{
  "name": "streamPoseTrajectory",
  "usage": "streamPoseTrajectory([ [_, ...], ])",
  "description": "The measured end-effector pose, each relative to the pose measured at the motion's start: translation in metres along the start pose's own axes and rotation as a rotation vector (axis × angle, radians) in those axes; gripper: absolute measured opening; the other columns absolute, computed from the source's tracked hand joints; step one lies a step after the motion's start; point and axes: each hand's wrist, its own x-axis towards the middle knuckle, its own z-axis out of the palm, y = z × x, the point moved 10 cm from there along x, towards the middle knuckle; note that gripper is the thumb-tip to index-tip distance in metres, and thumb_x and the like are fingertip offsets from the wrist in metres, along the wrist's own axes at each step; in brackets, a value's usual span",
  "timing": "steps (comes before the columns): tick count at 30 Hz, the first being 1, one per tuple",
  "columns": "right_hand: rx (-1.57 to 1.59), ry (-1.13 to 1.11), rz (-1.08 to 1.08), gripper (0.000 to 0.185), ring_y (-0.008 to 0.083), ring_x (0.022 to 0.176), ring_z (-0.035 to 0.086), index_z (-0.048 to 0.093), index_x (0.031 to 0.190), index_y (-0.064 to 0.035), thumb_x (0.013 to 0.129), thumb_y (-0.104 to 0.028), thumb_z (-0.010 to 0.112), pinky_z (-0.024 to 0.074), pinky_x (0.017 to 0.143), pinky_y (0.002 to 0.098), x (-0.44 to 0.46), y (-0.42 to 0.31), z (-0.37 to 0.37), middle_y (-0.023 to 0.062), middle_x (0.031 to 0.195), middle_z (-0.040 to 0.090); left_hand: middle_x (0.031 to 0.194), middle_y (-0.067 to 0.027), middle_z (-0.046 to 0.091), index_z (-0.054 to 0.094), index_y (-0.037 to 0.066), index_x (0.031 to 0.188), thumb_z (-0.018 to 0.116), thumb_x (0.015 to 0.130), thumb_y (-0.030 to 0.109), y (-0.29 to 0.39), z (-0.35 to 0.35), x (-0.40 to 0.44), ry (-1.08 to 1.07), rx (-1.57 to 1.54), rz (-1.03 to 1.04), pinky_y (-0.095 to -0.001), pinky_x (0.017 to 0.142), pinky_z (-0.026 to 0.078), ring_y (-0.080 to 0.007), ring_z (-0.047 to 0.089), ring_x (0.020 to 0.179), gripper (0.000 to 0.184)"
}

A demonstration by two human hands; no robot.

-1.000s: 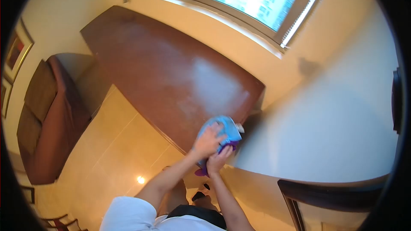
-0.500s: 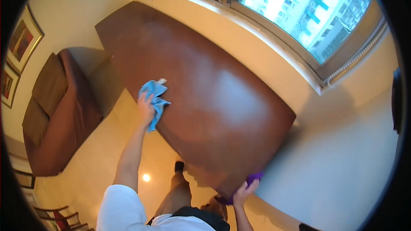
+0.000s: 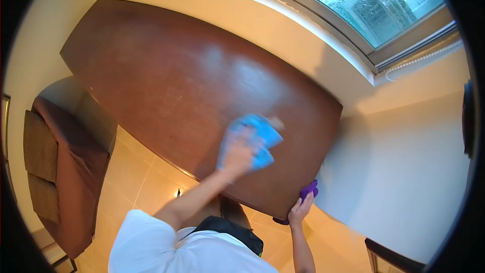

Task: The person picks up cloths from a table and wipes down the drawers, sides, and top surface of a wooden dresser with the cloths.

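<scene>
A blue cloth (image 3: pixel 260 134) lies bunched on the dark brown tabletop (image 3: pixel 151 65), toward its near right part. My left hand (image 3: pixel 239 152) presses on it, fingers over the fabric, and both are smeared by motion. A small pale patch shows at the cloth's far edge. At the table's near right corner, my right hand (image 3: pixel 300 209) grips a purple cloth (image 3: pixel 309 189) against the edge. Another bit of purple shows below the corner, left of that hand.
Along the far side runs a wall with a wet window (image 3: pixel 374 15) and a beaded blind cord (image 3: pixel 424 58). A brown sofa (image 3: pixel 76 172) with cushions stands at the left. Tiled floor (image 3: pixel 134 172) lies on the near side, and a dark-edged piece of furniture (image 3: pixel 391 255) at lower right.
My left hand has swept the blue cloth rightward from the table's near edge onto the top. My right hand stays at the corner with the purple cloth. The view has shifted.
</scene>
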Motion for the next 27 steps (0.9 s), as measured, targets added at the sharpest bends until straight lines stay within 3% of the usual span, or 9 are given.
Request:
streamPoseTrajectory([
  [2, -0.072, 0.009, -0.013, 0.045, 0.0416, 0.122, 0.034, 0.037, 0.126, 0.0089, 0.088, -0.015, 0.041, 0.0263, 0.103, 0.0447, 0.000, -0.003, -0.002, 0.0271, 0.131, 0.036, 0.137, -0.0180, 0.035, 0.049, 0.017, 0.124, 0.052, 0.080, 0.030, 0.102, 0.043, -0.008, -0.007, -0.396, 0.152, -0.0548, 0.104, 0.020, -0.0356, 0.030, 0.129, 0.046],
  [4, -0.089, 0.036, -0.010, 0.044, 0.0418, 0.121, 0.035, 0.037, 0.126, 0.0088, 0.088, -0.014, 0.041, 0.0266, 0.103, 0.0447, -0.001, -0.002, -0.004, 0.0272, 0.131, 0.037, 0.138, -0.0165, 0.034, 0.049, 0.011, 0.124, 0.051, 0.081, 0.026, 0.163, 0.061, -0.014, -0.048, -0.357, 0.285, -0.0522, 0.105, 0.019, -0.0352, 0.026, 0.130, 0.046],
  [8, 0.011, 0.077, 0.047, 0.043, 0.0405, 0.124, 0.033, 0.037, 0.127, 0.0071, 0.089, -0.014, 0.041, 0.0228, 0.105, 0.0449, -0.007, 0.011, -0.001, 0.0246, 0.133, 0.036, 0.137, -0.0155, 0.035, 0.050, 0.009, 0.123, 0.049, 0.081, 0.021, 0.138, 0.054, -0.016, -0.031, -0.293, 0.326, -0.0475, 0.106, 0.021, -0.0325, 0.027, 0.131, 0.044],
  [12, 0.258, 0.278, 0.025, 0.045, 0.0323, 0.131, 0.027, 0.032, 0.132, 0.0053, 0.091, -0.010, 0.039, 0.0171, 0.108, 0.0395, 0.017, -0.032, -0.023, 0.0200, 0.139, 0.032, 0.130, -0.0154, 0.043, 0.054, 0.007, 0.117, 0.051, 0.075, 0.012, -0.009, 0.006, -0.006, 0.163, -0.176, 0.133, -0.0488, 0.101, 0.029, -0.0330, 0.038, 0.123, 0.043],
  [16, 0.262, 0.228, -0.067, 0.045, 0.0307, 0.133, 0.023, 0.029, 0.134, 0.0040, 0.091, -0.009, 0.035, 0.0147, 0.109, 0.0381, 0.070, -0.132, 0.002, 0.0182, 0.142, 0.027, 0.131, -0.0165, 0.042, 0.053, 0.005, 0.118, 0.048, 0.075, 0.012, -0.200, -0.053, 0.003, 0.301, 0.112, -0.192, -0.0528, 0.103, 0.026, -0.0378, 0.033, 0.125, 0.044],
  [20, -0.296, 0.111, 0.058, 0.044, 0.0350, 0.131, 0.025, 0.034, 0.130, 0.0066, 0.092, -0.016, 0.035, 0.0139, 0.109, 0.0426, 0.125, -0.199, 0.090, 0.0202, 0.140, 0.029, 0.134, -0.0148, 0.040, 0.058, 0.005, 0.113, 0.047, 0.073, 0.011, -0.387, -0.120, -0.026, 0.357, 0.292, -0.406, -0.0503, 0.106, 0.021, -0.0361, 0.027, 0.130, 0.042],
  [23, -0.278, 0.264, -0.006, 0.043, 0.0415, 0.117, 0.037, 0.040, 0.123, 0.0070, 0.087, -0.016, 0.040, 0.0278, 0.100, 0.0453, 0.160, -0.263, 0.125, 0.0249, 0.129, 0.041, 0.135, -0.0163, 0.039, 0.059, 0.003, 0.111, 0.046, 0.072, 0.009, -0.514, -0.160, -0.046, 0.389, 0.389, -0.473, -0.0478, 0.106, 0.021, -0.0370, 0.029, 0.128, 0.041],
  [26, -0.016, 0.207, 0.189, 0.046, 0.0428, 0.106, 0.044, 0.038, 0.125, 0.0038, 0.085, -0.018, 0.041, 0.0328, 0.092, 0.0483, 0.201, -0.363, 0.176, 0.0259, 0.116, 0.050, 0.133, -0.0182, 0.041, 0.057, 0.001, 0.113, 0.044, 0.074, 0.008, -0.624, -0.191, -0.052, 0.359, 0.329, -0.514, -0.0455, 0.105, 0.024, -0.0364, 0.033, 0.125, 0.041],
  [27, -0.168, 0.353, 0.000, 0.046, 0.0444, 0.105, 0.044, 0.039, 0.126, 0.0032, 0.086, -0.019, 0.040, 0.0328, 0.091, 0.0507, 0.203, -0.412, 0.207, 0.0264, 0.116, 0.050, 0.132, -0.0188, 0.042, 0.057, 0.001, 0.113, 0.044, 0.075, 0.008, -0.660, -0.199, -0.054, 0.341, 0.309, -0.530, -0.0448, 0.105, 0.025, -0.0362, 0.034, 0.124, 0.041],
])
